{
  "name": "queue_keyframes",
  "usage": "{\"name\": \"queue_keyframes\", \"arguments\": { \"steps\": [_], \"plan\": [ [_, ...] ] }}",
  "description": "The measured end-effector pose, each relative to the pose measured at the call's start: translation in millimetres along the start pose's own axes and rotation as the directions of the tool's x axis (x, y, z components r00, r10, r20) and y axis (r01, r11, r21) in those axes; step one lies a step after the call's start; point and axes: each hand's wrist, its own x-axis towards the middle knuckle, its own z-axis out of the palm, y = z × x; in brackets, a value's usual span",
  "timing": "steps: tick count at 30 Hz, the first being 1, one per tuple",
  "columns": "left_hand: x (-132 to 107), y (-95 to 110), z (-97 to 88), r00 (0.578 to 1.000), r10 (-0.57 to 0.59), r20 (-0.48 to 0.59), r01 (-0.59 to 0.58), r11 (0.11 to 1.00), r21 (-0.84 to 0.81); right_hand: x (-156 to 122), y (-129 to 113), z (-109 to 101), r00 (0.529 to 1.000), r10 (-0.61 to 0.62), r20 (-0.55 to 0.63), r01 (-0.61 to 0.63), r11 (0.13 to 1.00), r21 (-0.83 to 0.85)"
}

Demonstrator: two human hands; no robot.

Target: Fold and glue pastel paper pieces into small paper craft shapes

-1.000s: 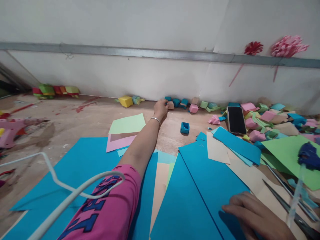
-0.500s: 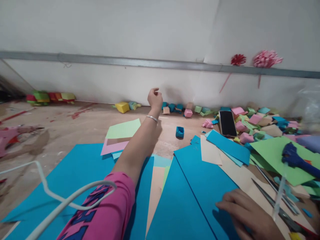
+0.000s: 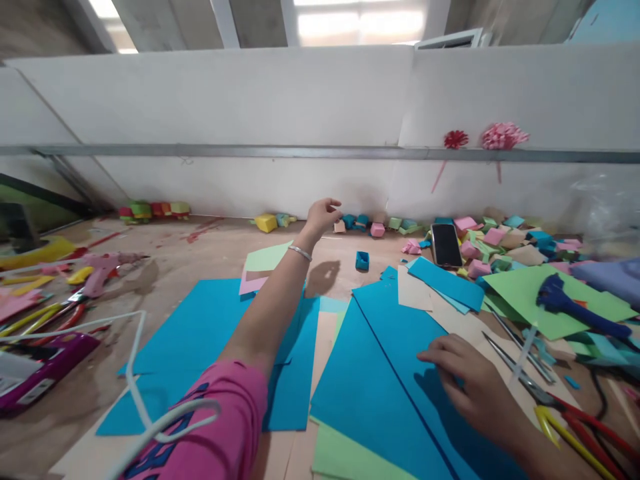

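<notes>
My left hand is stretched far forward, raised above the table with loosely curled, spread fingers and nothing in it. It hovers near a row of small folded paper cubes along the wall. A small blue paper box stands alone just right of its shadow. My right hand lies flat, fingers apart, on a large blue paper sheet at the near right. More blue sheets lie under my left arm.
A black phone lies among many folded paper pieces at the right. Scissors and a blue glue gun sit right of my hand. A pink glue gun and tools lie left. A white cable crosses the front.
My left hand has lifted off the paper cubes by the wall and opened in the air. The view has tilted up and pulled back. My right hand has stayed on the blue sheet.
</notes>
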Motion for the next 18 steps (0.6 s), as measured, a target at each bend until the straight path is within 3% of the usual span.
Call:
{"name": "queue_keyframes", "arguments": {
  "steps": [9, 13, 16, 18],
  "plan": [
    [-71.3, -19.3, -60.6, 0.988, -0.042, 0.151, 0.005, 0.972, 0.237, -3.6, 1.9, 2.5, 0.999, -0.014, 0.040, 0.016, 0.999, -0.042],
    [-105.0, -35.8, -91.4, 0.986, -0.056, 0.156, -0.009, 0.923, 0.385, -5.3, 2.3, 2.3, 0.998, -0.032, 0.044, 0.034, 0.998, -0.055],
    [-132.8, -48.7, -104.9, 0.984, -0.060, 0.168, -0.023, 0.889, 0.456, -5.7, 2.2, 4.6, 0.997, -0.052, 0.053, 0.054, 0.998, -0.043],
    [-154.4, -53.9, -108.9, 0.972, -0.043, 0.230, -0.072, 0.881, 0.467, -5.8, 2.4, 7.5, 0.995, -0.062, 0.077, 0.064, 0.998, -0.029]
  ]
}}
